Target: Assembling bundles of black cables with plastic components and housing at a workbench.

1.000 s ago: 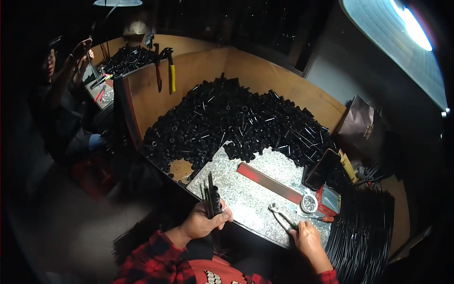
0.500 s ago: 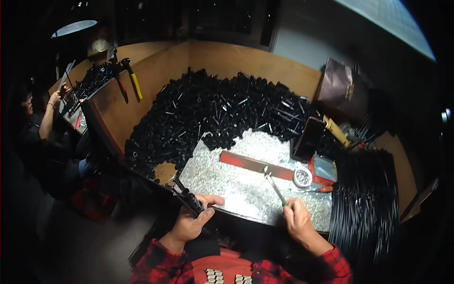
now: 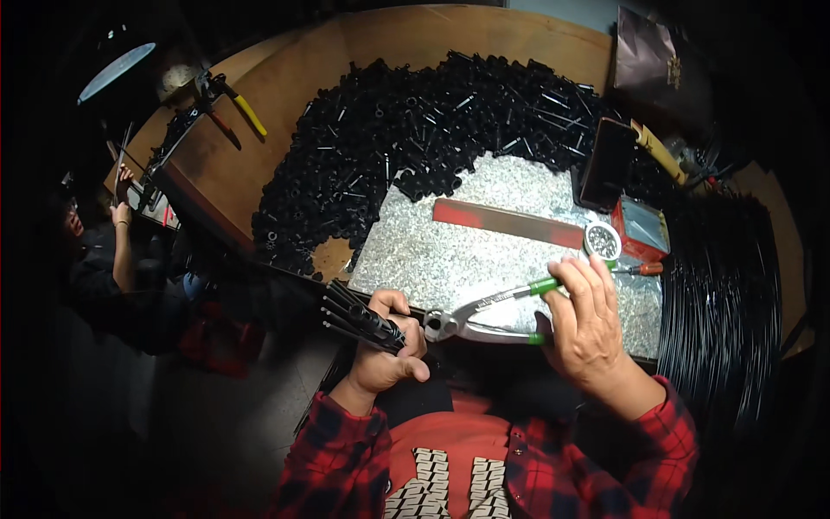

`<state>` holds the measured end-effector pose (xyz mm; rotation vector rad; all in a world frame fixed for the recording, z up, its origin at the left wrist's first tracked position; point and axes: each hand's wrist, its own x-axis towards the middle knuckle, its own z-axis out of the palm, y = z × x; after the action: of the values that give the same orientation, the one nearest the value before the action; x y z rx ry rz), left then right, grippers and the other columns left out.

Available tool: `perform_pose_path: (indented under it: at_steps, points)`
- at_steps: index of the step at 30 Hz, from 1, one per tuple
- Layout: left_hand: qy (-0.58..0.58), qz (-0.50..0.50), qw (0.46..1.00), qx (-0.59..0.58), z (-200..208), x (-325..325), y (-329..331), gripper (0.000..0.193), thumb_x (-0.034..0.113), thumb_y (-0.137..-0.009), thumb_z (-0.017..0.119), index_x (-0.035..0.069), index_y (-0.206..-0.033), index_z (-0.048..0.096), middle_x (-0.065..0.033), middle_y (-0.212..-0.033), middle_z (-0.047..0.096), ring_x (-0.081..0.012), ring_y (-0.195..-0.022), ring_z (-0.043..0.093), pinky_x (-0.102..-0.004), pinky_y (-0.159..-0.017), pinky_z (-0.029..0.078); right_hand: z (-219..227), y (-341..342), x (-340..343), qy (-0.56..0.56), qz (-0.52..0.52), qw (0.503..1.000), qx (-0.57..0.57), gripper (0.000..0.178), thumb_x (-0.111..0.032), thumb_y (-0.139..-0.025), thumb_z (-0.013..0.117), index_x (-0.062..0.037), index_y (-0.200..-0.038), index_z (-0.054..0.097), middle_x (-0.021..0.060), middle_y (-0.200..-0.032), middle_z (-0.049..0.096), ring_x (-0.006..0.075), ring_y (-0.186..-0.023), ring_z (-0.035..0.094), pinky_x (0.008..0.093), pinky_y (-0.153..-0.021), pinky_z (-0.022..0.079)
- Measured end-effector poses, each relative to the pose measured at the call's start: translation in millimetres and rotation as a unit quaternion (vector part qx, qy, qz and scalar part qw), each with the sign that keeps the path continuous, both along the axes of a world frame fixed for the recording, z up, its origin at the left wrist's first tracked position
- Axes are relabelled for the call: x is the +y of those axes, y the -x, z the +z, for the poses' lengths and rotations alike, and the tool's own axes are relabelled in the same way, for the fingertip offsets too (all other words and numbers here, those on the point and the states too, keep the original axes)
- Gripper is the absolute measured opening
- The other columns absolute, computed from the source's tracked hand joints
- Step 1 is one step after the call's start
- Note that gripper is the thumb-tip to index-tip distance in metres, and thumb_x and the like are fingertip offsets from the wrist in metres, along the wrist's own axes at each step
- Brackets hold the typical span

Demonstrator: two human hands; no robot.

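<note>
My left hand (image 3: pixel 389 346) is closed around a bundle of black rod-like pieces (image 3: pixel 356 318), whose thin ends stick out to the upper left. In my right hand (image 3: pixel 588 324) are pliers-like cutters (image 3: pixel 493 322), silver with green grips and the two handles spread apart. Their rounded head points left and sits close beside my left fingers; whether it touches a black piece I cannot make out. Under the upper handle is a speckled bright work surface (image 3: pixel 406 246). On it, farther back, lies a red and brown bar (image 3: pixel 510 225).
A large heap of small black parts (image 3: pixel 415 121) fills the back against wooden boards (image 3: pixel 380 39). At right are a round white dish (image 3: pixel 602 241), a red box (image 3: pixel 640 229), a screwdriver (image 3: pixel 638 269) and long black strands (image 3: pixel 718 303). Another person (image 3: pixel 95 268) works at far left.
The cutters have come left to my left hand and their handles have opened. My left hand has turned its bundle. The view has tilted down, shifting the bench upward.
</note>
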<state>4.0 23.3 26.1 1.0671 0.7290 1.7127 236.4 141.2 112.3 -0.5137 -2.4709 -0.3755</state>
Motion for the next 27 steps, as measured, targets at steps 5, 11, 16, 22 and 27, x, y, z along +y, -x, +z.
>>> perform_pose_path:
  at_steps: [5, 11, 16, 22, 27]
  points:
    - [0.042, 0.003, 0.999, -0.029, 5, -4, -7, 0.087, 0.034, -0.052, 0.087, 0.008, -0.109, 0.027, 0.0053, -0.056, 0.043, -0.0051, -0.051, 0.044, -0.0194, -0.051, 0.036, -7, 6, -3, -0.065, -0.015, 0.998, -0.021, 0.026, -0.010, -0.078, 0.058, 0.0022, -0.100, 0.061, 0.0171, -0.128, 0.047, 0.0339, -0.124, 0.044, 0.0558, -0.109, 0.025]
    - [0.064, 0.056, 0.995, 0.054, -5, -3, -12, 0.084, 0.038, -0.056, 0.084, 0.011, -0.111, 0.026, 0.0011, -0.068, 0.049, -0.0047, -0.054, 0.043, -0.0194, -0.049, 0.032, -10, 5, -13, -0.041, -0.003, 0.999, -0.036, 0.031, -0.018, -0.078, 0.057, 0.0019, -0.101, 0.062, 0.0191, -0.129, 0.046, 0.0328, -0.125, 0.043, 0.0575, -0.107, 0.026]
    - [0.075, 0.102, 0.989, 0.072, -12, -6, -13, 0.082, 0.044, -0.056, 0.082, 0.006, -0.109, 0.033, 0.0022, -0.071, 0.049, -0.0048, -0.059, 0.045, -0.0191, -0.052, 0.034, -6, 1, -18, 0.046, 0.018, 0.995, -0.087, 0.019, -0.016, -0.076, 0.060, -0.0007, -0.087, 0.056, 0.0174, -0.108, 0.053, 0.0323, -0.099, 0.054, 0.0483, -0.088, 0.041]
    - [0.063, 0.020, 0.995, 0.071, -11, -3, -1, 0.085, 0.052, -0.047, 0.082, 0.000, -0.104, 0.046, 0.0031, -0.067, 0.049, -0.0061, -0.061, 0.049, -0.0186, -0.058, 0.040, -24, -10, -23, 0.174, 0.097, 0.973, -0.114, 0.011, -0.014, -0.079, 0.057, -0.0050, -0.081, 0.052, 0.0088, -0.071, 0.054, 0.0231, -0.061, 0.058, 0.0335, -0.053, 0.046]
    - [0.096, 0.007, 0.980, 0.174, 6, -6, 9, 0.079, 0.060, -0.039, 0.079, 0.001, -0.088, 0.061, -0.0019, -0.073, 0.062, -0.0077, -0.064, 0.057, -0.0208, -0.055, 0.044, -32, -6, -33, 0.914, 0.148, 0.354, -0.128, 0.024, -0.006, -0.088, 0.060, -0.0020, -0.105, 0.044, 0.0104, -0.071, 0.063, 0.0162, -0.056, 0.062, 0.0276, -0.050, 0.050]
